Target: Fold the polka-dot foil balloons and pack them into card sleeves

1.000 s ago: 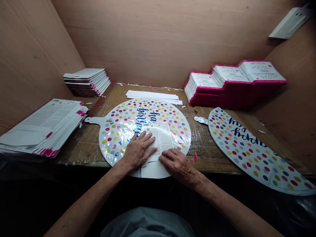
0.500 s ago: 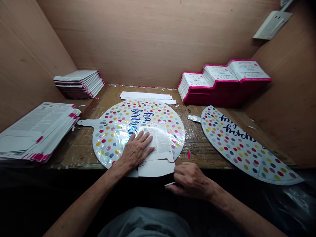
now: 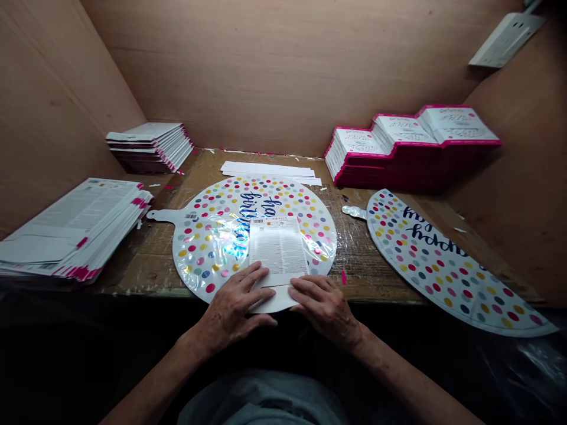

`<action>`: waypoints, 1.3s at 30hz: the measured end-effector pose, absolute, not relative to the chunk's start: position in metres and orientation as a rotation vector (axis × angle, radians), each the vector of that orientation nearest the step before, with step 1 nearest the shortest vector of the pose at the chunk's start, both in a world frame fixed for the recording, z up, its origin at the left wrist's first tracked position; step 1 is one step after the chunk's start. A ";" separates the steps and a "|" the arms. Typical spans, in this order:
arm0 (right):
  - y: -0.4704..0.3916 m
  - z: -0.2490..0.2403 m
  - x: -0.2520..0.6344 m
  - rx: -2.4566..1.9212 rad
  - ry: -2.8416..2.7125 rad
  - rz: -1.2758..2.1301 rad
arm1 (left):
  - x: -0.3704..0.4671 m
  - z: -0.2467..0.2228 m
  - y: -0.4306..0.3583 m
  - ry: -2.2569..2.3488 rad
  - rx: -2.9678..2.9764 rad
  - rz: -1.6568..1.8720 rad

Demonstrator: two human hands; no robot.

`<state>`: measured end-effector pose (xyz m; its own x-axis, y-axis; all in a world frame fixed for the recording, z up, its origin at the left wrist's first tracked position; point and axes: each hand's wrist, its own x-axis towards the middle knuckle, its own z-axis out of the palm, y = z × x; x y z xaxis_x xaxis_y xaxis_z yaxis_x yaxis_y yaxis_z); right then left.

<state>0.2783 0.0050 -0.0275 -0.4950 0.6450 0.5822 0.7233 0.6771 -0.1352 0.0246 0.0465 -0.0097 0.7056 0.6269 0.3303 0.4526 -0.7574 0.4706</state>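
Note:
A white printed cardboard sleeve (image 3: 279,251) lies on a round foil balloon (image 3: 195,251) with coloured dots and dark blue lettering. The sleeve's plain end flap (image 3: 277,300) faces me at the table's front edge. My left hand (image 3: 233,304) rests on the flap's left side, fingers spread and thumb apart along the front. At the right corner, my right hand (image 3: 325,307) has its fingers over the flap, the thumb close at the edge. What lies under my right palm is hidden.
Printed sleeves are piled at the left (image 3: 88,218) and back left (image 3: 153,147). White strips (image 3: 270,171) lie behind the balloon. Pink-edged packs (image 3: 407,144) rise in steps at back right. A folded dotted balloon (image 3: 443,265) overhangs the front edge at right. Wooden panels (image 3: 266,77) enclose the table.
My left hand has slid down from the printed face to the flap. My right hand has come in over the flap's right corner; the thin white piece it held no longer shows.

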 end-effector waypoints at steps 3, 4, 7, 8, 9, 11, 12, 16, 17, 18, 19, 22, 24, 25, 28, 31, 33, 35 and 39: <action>0.012 -0.023 0.266 -1.259 -2.089 0.015 | 0.035 -0.015 0.053 1.121 2.430 0.742; 0.013 -0.023 0.264 -1.326 -2.041 0.006 | 0.041 -0.017 0.055 1.284 2.376 0.759; 0.008 -0.026 0.266 -1.342 -2.124 -0.189 | 0.059 -0.021 0.058 1.730 2.243 0.821; 0.003 -0.027 0.271 -1.286 -2.190 -0.256 | 0.063 -0.022 0.056 1.797 2.221 0.849; -0.002 -0.028 0.277 -1.223 -2.240 -0.292 | 0.067 -0.021 0.053 1.817 2.194 0.885; -0.010 -0.027 0.288 -1.146 -2.217 -0.298 | 0.072 -0.017 0.043 1.786 2.076 0.960; -0.012 -0.025 0.291 -1.135 -2.153 -0.295 | 0.074 -0.014 0.038 1.758 1.962 0.984; 0.006 -0.010 0.277 -1.078 -1.999 -0.280 | 0.077 0.004 0.031 1.426 1.217 0.989; 0.015 -0.008 0.268 -1.049 -2.019 -0.268 | 0.076 0.008 0.035 1.318 1.033 0.994; 0.025 -0.006 0.259 -1.032 -2.050 -0.252 | 0.074 0.012 0.040 1.230 0.880 1.018; 0.034 -0.005 0.249 -1.033 -2.073 -0.241 | 0.072 0.015 0.046 1.176 0.762 1.061; 0.061 0.000 0.218 -1.167 -2.126 -0.224 | 0.062 0.019 0.064 1.109 0.610 1.227; 0.076 0.008 0.199 -1.316 -2.212 -0.168 | 0.055 0.018 0.071 1.091 0.610 1.322; 0.083 0.015 0.189 -1.388 -2.284 -0.118 | 0.052 0.016 0.074 1.098 0.619 1.358; 0.105 0.038 0.162 -1.511 -2.558 0.052 | 0.038 0.008 0.078 1.197 0.666 1.387; 0.126 0.054 0.142 -1.392 -2.795 0.163 | 0.013 0.003 0.083 1.339 0.761 1.340; 0.132 0.053 0.132 -1.289 -2.764 0.175 | -0.010 0.006 0.093 1.407 0.789 1.382; 0.128 0.040 0.122 -1.213 -2.634 0.182 | -0.038 0.015 0.114 1.463 0.780 1.476; 0.097 -0.007 0.094 -0.918 -2.665 0.357 | -0.096 0.052 0.194 1.469 0.760 1.663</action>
